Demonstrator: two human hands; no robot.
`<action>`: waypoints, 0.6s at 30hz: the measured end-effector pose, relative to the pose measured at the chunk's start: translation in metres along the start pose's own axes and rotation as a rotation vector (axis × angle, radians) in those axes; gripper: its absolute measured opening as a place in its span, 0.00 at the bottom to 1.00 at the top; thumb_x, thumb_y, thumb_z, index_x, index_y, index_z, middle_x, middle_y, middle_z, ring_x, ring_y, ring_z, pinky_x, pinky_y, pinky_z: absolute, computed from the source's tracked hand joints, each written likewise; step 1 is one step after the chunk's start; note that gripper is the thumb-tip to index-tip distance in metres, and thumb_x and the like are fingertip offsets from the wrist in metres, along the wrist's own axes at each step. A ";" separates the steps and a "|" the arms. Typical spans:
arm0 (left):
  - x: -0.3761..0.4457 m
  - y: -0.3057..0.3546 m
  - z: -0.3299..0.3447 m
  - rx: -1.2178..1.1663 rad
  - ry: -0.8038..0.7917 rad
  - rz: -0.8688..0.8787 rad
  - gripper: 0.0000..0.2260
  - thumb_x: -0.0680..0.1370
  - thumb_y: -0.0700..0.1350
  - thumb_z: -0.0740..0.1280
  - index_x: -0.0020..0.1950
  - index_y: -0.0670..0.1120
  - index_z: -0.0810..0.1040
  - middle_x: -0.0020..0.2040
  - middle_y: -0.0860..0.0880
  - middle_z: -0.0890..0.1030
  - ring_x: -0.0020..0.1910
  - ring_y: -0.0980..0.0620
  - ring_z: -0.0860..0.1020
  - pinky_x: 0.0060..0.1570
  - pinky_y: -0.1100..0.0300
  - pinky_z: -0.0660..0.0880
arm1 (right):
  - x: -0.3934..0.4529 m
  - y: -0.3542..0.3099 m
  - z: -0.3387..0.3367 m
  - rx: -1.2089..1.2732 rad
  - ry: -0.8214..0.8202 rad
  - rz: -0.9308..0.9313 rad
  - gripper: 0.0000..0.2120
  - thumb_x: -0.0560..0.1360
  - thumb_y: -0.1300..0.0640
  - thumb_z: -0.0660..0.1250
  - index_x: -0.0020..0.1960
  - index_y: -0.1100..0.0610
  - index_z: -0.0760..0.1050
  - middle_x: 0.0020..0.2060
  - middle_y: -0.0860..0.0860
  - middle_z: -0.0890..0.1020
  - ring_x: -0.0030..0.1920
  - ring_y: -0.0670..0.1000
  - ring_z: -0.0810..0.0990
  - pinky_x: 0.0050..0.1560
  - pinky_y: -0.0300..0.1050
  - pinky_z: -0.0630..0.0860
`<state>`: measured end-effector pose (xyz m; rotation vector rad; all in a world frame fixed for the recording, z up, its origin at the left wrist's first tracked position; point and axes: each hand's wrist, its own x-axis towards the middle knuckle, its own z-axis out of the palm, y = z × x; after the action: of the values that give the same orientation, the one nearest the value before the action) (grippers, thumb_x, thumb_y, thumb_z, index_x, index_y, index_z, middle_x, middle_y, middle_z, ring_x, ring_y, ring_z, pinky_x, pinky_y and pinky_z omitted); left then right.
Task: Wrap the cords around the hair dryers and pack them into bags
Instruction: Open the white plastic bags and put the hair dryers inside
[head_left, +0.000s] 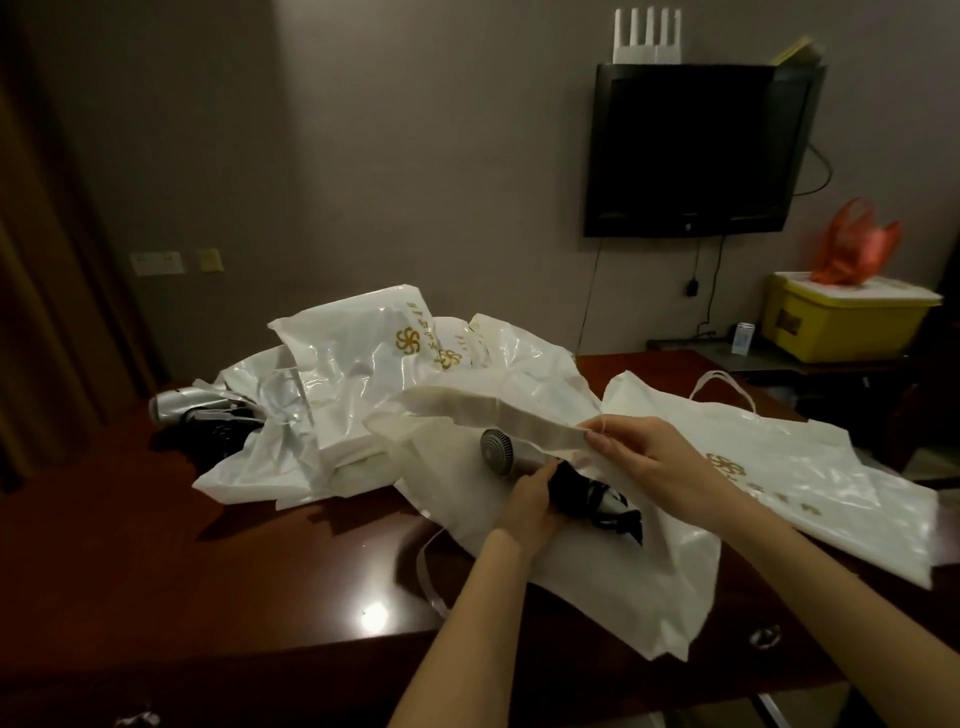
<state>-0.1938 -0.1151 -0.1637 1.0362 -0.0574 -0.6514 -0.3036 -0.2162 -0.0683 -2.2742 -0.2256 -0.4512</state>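
Note:
A white plastic bag (597, 561) lies on the dark wooden desk (234, 545) in front of me. My right hand (644, 457) pinches and lifts the bag's upper rim, holding the mouth apart. My left hand (530, 506) grips a silver and black hair dryer (498, 449) with its black cord (608, 506) wound round it, partly inside the bag's mouth. A second silver hair dryer (192, 410) lies at the far left of the desk, half under other white bags (363, 374).
Another white bag with a gold logo (810, 483) lies flat on the right. A wall television (696, 150) hangs behind. A yellow box (841, 322) with a red plastic bag (852, 244) on it stands at the back right. The desk's front edge runs below my arms.

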 end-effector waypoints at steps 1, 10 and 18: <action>0.004 0.002 -0.002 0.104 0.042 0.007 0.18 0.81 0.48 0.64 0.65 0.36 0.76 0.60 0.40 0.80 0.63 0.40 0.77 0.67 0.48 0.71 | 0.001 0.002 0.001 0.019 0.028 0.000 0.11 0.77 0.47 0.58 0.51 0.46 0.79 0.43 0.46 0.83 0.45 0.43 0.79 0.46 0.34 0.73; -0.049 0.072 -0.077 0.457 0.077 -0.084 0.13 0.83 0.39 0.52 0.52 0.39 0.75 0.46 0.47 0.83 0.46 0.50 0.82 0.44 0.60 0.75 | 0.003 0.012 0.049 0.149 -0.239 0.145 0.16 0.78 0.46 0.56 0.62 0.44 0.75 0.56 0.33 0.74 0.51 0.21 0.69 0.48 0.17 0.64; -0.097 0.070 -0.101 0.620 0.758 0.690 0.05 0.80 0.42 0.62 0.52 0.43 0.75 0.42 0.48 0.77 0.42 0.48 0.75 0.44 0.54 0.72 | -0.014 0.054 0.129 -0.531 -0.411 0.049 0.43 0.70 0.24 0.45 0.79 0.45 0.48 0.76 0.38 0.47 0.76 0.40 0.44 0.73 0.37 0.41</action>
<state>-0.2045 0.0385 -0.1355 1.6878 0.0514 0.4431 -0.2682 -0.1573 -0.1909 -2.8766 -0.2795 -0.0020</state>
